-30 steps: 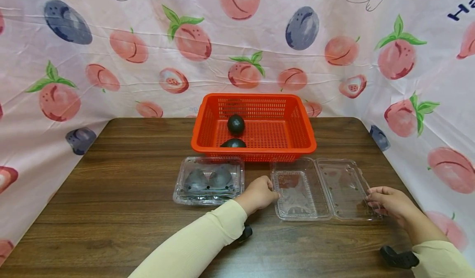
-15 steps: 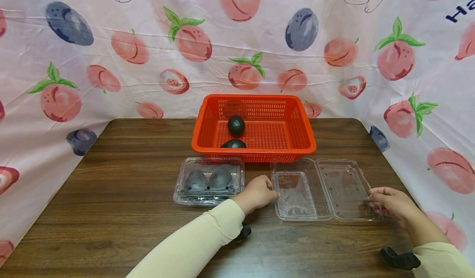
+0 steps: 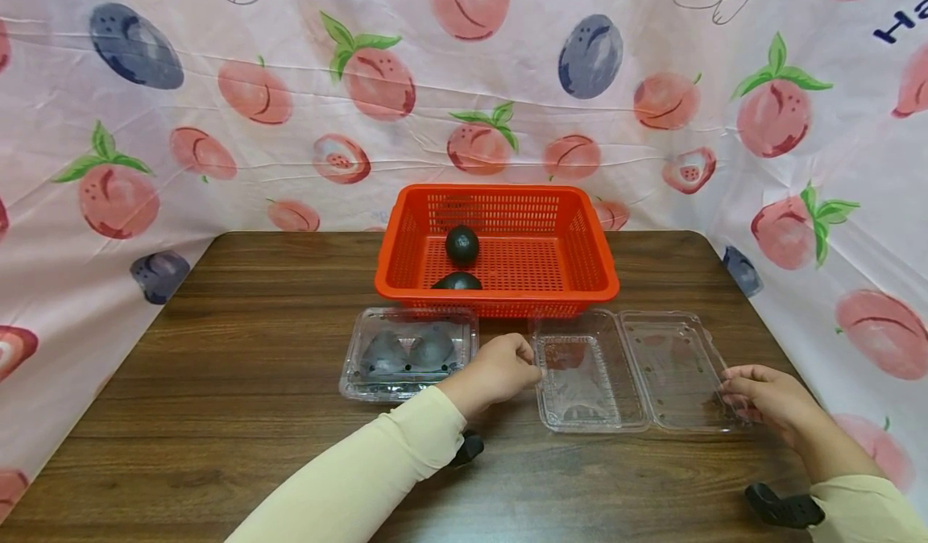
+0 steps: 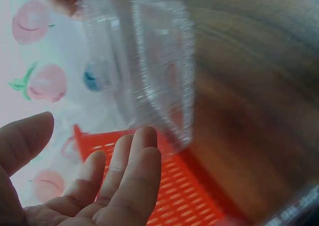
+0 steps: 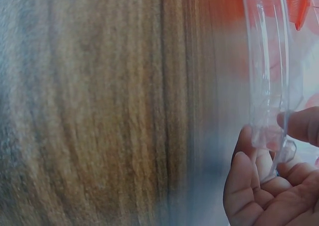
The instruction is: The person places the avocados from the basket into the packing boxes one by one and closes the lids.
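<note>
while hands (image 3: 764, 394) flank it — open clamshell (image 3: 627, 370) lies flat.

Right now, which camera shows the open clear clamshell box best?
The head view: the open clamshell box lies whole and flat on the table, tray and lid both visible. The left wrist view shows one blurred part close up; the right wrist view shows only its edge.

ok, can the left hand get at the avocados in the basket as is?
Probably yes: the left hand sits just in front of the open-topped basket, and nothing covers the avocados.
</note>
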{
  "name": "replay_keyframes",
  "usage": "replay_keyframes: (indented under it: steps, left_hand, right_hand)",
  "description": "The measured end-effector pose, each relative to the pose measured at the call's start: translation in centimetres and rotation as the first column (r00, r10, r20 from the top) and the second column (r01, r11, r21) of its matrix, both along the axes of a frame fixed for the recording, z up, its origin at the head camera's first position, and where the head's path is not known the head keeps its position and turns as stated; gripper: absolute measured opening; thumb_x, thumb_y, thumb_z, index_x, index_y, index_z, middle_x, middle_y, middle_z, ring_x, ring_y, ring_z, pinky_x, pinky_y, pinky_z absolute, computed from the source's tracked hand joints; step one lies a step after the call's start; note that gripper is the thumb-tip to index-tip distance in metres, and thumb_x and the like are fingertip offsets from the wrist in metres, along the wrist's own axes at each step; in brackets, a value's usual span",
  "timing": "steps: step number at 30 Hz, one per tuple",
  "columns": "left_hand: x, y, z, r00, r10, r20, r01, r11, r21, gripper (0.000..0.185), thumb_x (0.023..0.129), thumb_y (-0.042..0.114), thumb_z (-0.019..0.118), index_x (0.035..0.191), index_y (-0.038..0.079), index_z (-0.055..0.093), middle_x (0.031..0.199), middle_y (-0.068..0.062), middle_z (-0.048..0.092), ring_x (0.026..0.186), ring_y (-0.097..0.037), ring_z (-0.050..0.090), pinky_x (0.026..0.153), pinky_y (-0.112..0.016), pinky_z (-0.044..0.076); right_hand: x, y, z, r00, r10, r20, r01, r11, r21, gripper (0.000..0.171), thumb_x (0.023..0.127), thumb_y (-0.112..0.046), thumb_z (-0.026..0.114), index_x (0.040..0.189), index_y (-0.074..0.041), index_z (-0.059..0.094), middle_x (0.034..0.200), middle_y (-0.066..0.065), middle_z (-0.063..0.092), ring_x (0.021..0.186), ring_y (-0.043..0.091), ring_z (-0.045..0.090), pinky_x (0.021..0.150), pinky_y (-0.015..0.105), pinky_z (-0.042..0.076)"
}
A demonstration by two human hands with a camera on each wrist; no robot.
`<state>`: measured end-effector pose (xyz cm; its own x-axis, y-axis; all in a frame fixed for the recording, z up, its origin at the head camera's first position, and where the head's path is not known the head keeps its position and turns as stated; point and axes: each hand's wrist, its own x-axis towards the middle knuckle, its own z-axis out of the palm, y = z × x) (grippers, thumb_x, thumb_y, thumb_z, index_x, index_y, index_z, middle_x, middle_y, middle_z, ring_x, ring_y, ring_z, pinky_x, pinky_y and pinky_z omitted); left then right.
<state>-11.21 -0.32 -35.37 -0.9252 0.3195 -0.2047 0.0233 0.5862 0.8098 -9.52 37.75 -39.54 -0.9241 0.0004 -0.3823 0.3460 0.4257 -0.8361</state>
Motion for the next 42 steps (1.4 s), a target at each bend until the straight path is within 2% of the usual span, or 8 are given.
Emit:
replay_keyframes:
  steps: [4, 8, 14, 21, 26, 32, 36, 42]
  left_hand:
    - [0.1, -0.8, 1.4, 0.998, -0.061, -0.033, 0.060, 0.998, -0.019, 0.016, 0.085, 0.014, 0.068, 0.093, 0.003, 0.059, 0.091, -0.006, 0.060, 0.079, -0.018, 0.054, 0.068, -0.030, 0.044]
    - [-0.1, -1.7, 2.7, 0.997, -0.070, -0.042, 0.069, 0.997, -0.029, 0.022, 0.088, 0.017, 0.068, 0.101, 0.002, 0.060, 0.096, -0.007, 0.062, 0.084, -0.019, 0.057, 0.072, -0.033, 0.047]
    - [-1.2, -3.4, 4.0, 0.997, -0.050, -0.055, 0.047, 0.997, -0.054, 0.024, 0.089, 0.018, 0.068, 0.105, 0.002, 0.059, 0.099, -0.008, 0.062, 0.087, -0.020, 0.058, 0.074, -0.034, 0.049]
    - [-2.7, -5.4, 5.6, 0.996, -0.033, -0.086, 0.027, 0.997, -0.068, 0.024, 0.090, 0.019, 0.066, 0.107, 0.003, 0.059, 0.102, -0.009, 0.063, 0.091, -0.023, 0.059, 0.078, -0.036, 0.049]
    - [-3.9, -6.7, 6.4, 0.992, -0.027, -0.125, 0.014, 0.995, -0.097, 0.028, 0.088, 0.018, 0.066, 0.108, 0.000, 0.059, 0.103, -0.012, 0.063, 0.092, -0.024, 0.058, 0.076, -0.034, 0.049]
    - [-5.1, -7.5, 7.4, 0.990, -0.023, -0.140, 0.005, 0.992, -0.125, 0.029, 0.089, 0.020, 0.066, 0.108, 0.000, 0.059, 0.104, -0.012, 0.063, 0.096, -0.025, 0.058, 0.079, -0.035, 0.048]
    - [-5.9, -7.9, 8.1, 0.990, -0.014, -0.140, -0.004, 0.992, -0.129, 0.032, 0.089, 0.020, 0.066, 0.112, -0.001, 0.057, 0.106, -0.013, 0.061, 0.094, -0.025, 0.055, 0.078, -0.034, 0.047]
    - [-6.9, -8.8, 8.6, 0.992, 0.009, -0.126, -0.026, 0.990, -0.137, 0.033, 0.091, 0.021, 0.064, 0.115, 0.000, 0.056, 0.110, -0.015, 0.059, 0.094, -0.027, 0.054, 0.078, -0.035, 0.047]
  right_hand:
    - [0.0, 0.0, 0.0, 1.000, 0.003, -0.002, -0.003, 0.999, 0.033, 0.019, 0.098, -0.010, 0.047, 0.105, 0.004, 0.057, 0.082, -0.016, 0.064, 0.074, 0.000, 0.058, 0.066, 0.024, 0.050]
    - [0.1, 0.0, 0.0, 1.000, 0.011, -0.015, -0.010, 0.998, 0.055, 0.023, 0.100, -0.011, 0.044, 0.106, 0.008, 0.056, 0.084, -0.014, 0.064, 0.074, 0.000, 0.058, 0.066, 0.024, 0.051]
    - [0.2, 0.3, 0.2, 0.999, 0.019, -0.029, -0.017, 0.999, 0.046, 0.020, 0.100, -0.009, 0.043, 0.104, 0.004, 0.057, 0.083, -0.016, 0.064, 0.075, -0.001, 0.059, 0.066, 0.024, 0.051]
    - [0.2, 0.1, 0.5, 0.999, 0.020, -0.029, -0.017, 0.994, 0.106, 0.027, 0.099, -0.011, 0.046, 0.109, 0.013, 0.054, 0.086, -0.013, 0.065, 0.075, 0.000, 0.058, 0.067, 0.025, 0.050]
    - [0.1, 0.0, 0.7, 1.000, 0.008, -0.021, -0.005, 0.988, 0.157, 0.033, 0.096, -0.014, 0.052, 0.112, 0.015, 0.052, 0.086, -0.011, 0.064, 0.074, 0.003, 0.058, 0.065, 0.026, 0.050]
    - [0.1, 0.0, 1.0, 0.999, 0.005, -0.034, 0.001, 0.989, 0.146, 0.031, 0.097, -0.012, 0.050, 0.111, 0.015, 0.052, 0.085, -0.010, 0.065, 0.073, 0.001, 0.059, 0.064, 0.026, 0.051]
    - [0.0, -0.1, 1.2, 0.999, 0.016, -0.036, -0.010, 0.989, 0.150, 0.035, 0.098, -0.012, 0.047, 0.114, 0.018, 0.048, 0.085, -0.009, 0.065, 0.073, 0.001, 0.058, 0.064, 0.025, 0.051]
    - [0.0, -0.2, 1.3, 0.999, 0.021, -0.034, -0.015, 0.985, 0.170, 0.037, 0.097, -0.013, 0.049, 0.116, 0.018, 0.048, 0.086, -0.009, 0.064, 0.072, 0.003, 0.058, 0.064, 0.025, 0.050]
